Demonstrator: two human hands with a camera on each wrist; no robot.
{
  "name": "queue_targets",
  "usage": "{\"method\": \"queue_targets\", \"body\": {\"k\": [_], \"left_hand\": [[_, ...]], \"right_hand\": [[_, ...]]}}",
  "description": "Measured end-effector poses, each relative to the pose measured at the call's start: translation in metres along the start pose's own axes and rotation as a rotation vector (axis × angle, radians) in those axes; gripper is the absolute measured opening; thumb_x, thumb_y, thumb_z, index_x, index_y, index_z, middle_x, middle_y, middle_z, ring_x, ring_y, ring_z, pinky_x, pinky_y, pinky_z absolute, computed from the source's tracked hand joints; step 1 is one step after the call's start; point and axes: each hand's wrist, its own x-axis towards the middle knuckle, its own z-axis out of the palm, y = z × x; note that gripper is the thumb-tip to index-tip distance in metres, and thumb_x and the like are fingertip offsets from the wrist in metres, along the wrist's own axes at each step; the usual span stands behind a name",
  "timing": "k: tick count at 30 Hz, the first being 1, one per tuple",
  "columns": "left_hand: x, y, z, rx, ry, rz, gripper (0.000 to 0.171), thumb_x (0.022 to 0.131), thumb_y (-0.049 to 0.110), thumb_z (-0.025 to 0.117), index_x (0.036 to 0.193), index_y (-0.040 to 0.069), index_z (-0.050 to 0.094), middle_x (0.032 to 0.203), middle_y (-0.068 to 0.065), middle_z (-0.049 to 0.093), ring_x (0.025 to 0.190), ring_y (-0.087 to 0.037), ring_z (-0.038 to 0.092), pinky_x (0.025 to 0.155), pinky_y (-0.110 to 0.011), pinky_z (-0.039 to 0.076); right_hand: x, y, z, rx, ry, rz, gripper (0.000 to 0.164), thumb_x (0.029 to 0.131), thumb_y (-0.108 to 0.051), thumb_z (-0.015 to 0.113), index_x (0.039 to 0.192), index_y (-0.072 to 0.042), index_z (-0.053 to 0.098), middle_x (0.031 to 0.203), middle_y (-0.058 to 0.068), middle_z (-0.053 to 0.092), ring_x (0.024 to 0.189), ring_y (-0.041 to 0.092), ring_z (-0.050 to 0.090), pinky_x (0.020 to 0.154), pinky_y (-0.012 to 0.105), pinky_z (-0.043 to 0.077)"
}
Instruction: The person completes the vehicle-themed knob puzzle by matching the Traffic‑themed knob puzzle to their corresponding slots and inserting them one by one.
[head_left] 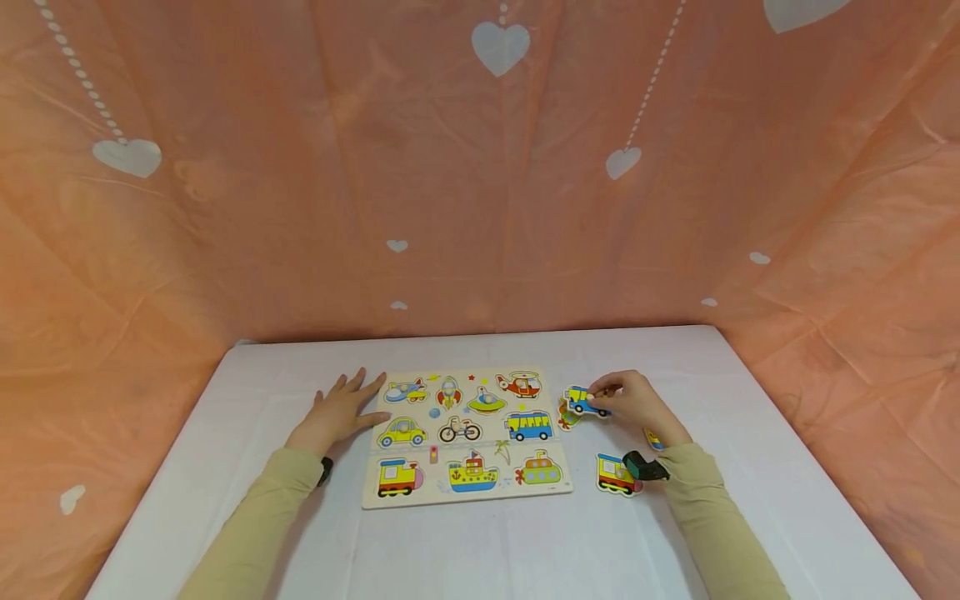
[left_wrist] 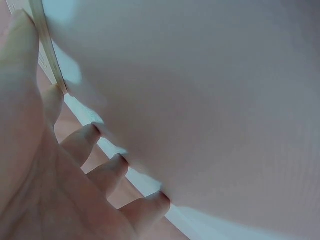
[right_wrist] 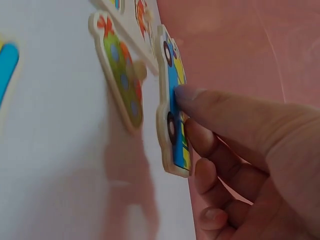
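A wooden peg puzzle board (head_left: 472,496) printed with vehicles lies mid-table. My left hand (head_left: 335,417) rests beside its left edge with fingers spread, thumb and index fingertip at the rim; the left wrist view shows the board's edge (left_wrist: 50,50) under them. Right of the board, my right hand (head_left: 633,402) pinches a blue and yellow bus puzzle piece (head_left: 583,401), raised and tilted in the right wrist view. Just below it sits a green submarine piece (right_wrist: 122,75) with a wooden knob, partly covered by the bus in the head view.
A train piece (head_left: 617,475) lies near the right wrist, partly behind the wrist camera (head_left: 645,467). Another yellow piece (head_left: 654,439) shows beside the right forearm. A pink curtain (head_left: 495,208) with white hearts hangs behind the white table (head_left: 450,558).
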Motion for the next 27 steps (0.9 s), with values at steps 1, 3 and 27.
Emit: {"method": "queue_targets", "body": {"k": [1, 3, 27], "left_hand": [[0.0, 0.0, 0.0, 0.002, 0.001, 0.0, 0.085, 0.085, 0.057, 0.062, 0.151, 0.017, 0.029, 0.154, -0.025, 0.017, 0.137, -0.054, 0.01, 0.101, -0.075, 0.008], [0.0, 0.0, 0.0, 0.004, -0.001, -0.006, 0.084, 0.085, 0.057, 0.062, 0.152, 0.017, 0.028, 0.155, -0.024, 0.016, 0.137, -0.053, 0.01, 0.101, -0.074, 0.008], [-0.003, 0.002, -0.001, 0.002, 0.011, -0.013, 0.084, 0.085, 0.056, 0.063, 0.151, 0.016, 0.029, 0.154, -0.025, 0.017, 0.137, -0.054, 0.011, 0.101, -0.074, 0.009]], "right_hand": [[0.001, -0.002, 0.002, 0.001, -0.002, -0.001, 0.013, 0.082, -0.011, 0.076, 0.091, -0.003, 0.072, 0.079, 0.001, 0.063, 0.076, 0.02, 0.052, 0.06, 0.026, 0.045], [0.003, -0.007, 0.006, 0.007, -0.008, -0.003, 0.012, 0.082, -0.011, 0.076, 0.09, -0.004, 0.073, 0.079, 0.001, 0.063, 0.076, 0.02, 0.052, 0.061, 0.026, 0.045], [0.015, -0.042, 0.049, 0.029, -0.158, -0.128, 0.009, 0.08, -0.01, 0.078, 0.087, -0.008, 0.073, 0.082, -0.003, 0.064, 0.075, 0.015, 0.055, 0.068, 0.027, 0.048]]}}
